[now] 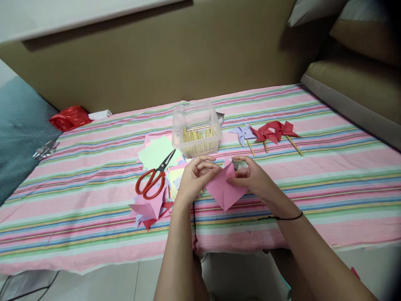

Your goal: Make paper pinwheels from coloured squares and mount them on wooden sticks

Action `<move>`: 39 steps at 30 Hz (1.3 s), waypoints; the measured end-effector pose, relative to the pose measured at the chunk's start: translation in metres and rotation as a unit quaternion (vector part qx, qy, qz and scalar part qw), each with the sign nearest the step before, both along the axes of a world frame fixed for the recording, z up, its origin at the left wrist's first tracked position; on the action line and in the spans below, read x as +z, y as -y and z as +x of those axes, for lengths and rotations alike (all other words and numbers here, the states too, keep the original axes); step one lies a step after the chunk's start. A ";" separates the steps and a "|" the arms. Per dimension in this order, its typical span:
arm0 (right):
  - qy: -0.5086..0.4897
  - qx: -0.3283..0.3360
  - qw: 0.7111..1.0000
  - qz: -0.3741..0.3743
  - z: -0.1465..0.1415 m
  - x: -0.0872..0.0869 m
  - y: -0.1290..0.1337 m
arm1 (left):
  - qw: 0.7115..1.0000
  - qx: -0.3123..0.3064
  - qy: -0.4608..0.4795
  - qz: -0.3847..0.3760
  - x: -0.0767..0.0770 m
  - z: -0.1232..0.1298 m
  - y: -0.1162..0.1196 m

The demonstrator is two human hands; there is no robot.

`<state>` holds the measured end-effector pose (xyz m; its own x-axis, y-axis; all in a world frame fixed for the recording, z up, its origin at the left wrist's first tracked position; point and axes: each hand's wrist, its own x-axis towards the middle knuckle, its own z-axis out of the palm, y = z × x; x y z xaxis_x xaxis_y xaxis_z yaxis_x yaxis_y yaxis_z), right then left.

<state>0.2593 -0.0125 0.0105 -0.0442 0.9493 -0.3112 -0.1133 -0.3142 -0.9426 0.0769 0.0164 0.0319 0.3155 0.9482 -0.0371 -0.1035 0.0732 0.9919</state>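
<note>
Between my two hands is a square of pink paper [224, 193], creased down the middle and raised off the striped cloth. My left hand [199, 173] pinches its left side, the fingers curled behind. My right hand [250, 175] grips the upper right part between thumb and fingers, and a small greyish bit shows by its fingertips, too small to name. Left of my hands, orange-handled scissors [156, 177] lie across coloured paper sheets [153, 152]. Just below the scissors are cut pink, lilac and red paper pieces [150, 209].
Beyond my hands stands a clear plastic box [196, 125] holding many thin wooden sticks [200, 142]. A lilac pinwheel [244, 133] and red pinwheels [275, 131] on sticks lie to the right. At the far left are a red plastic bag [71, 118] and a silvery object [46, 150].
</note>
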 end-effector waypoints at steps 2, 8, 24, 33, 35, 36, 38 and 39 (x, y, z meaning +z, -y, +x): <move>-0.004 -0.001 1.000 0.004 0.001 0.000 0.000 | 1.000 -0.001 0.001 0.011 0.002 0.002 0.001; 0.011 0.026 0.999 0.019 0.002 -0.001 0.000 | 0.998 0.001 -0.041 0.047 0.002 0.010 0.001; 0.015 0.005 1.000 -0.016 0.003 0.006 0.000 | 0.972 -0.104 -0.130 0.164 0.004 0.004 0.001; -0.013 0.016 1.000 -0.005 0.002 0.008 0.001 | 0.983 -0.071 -0.132 0.107 -0.006 0.003 0.000; -0.012 0.012 1.000 -0.002 0.003 0.007 0.001 | 0.985 -0.072 -0.136 0.081 -0.008 0.003 0.000; -0.009 0.011 1.000 0.000 0.003 0.007 0.001 | 0.985 -0.074 -0.137 0.071 -0.009 0.003 0.000; -0.005 0.012 1.000 0.003 0.003 0.006 0.001 | 0.986 -0.073 -0.135 0.060 -0.010 0.002 -0.001; -0.004 0.013 1.000 0.003 0.003 0.006 0.001 | 0.987 -0.069 -0.133 0.059 -0.010 0.002 -0.001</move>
<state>0.2623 -0.0136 0.0165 -0.0716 0.9497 -0.3050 -0.1117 -0.3115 -0.9437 0.0794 0.0173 0.0215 0.4350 0.9000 -0.0281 0.1647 -0.0489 0.9851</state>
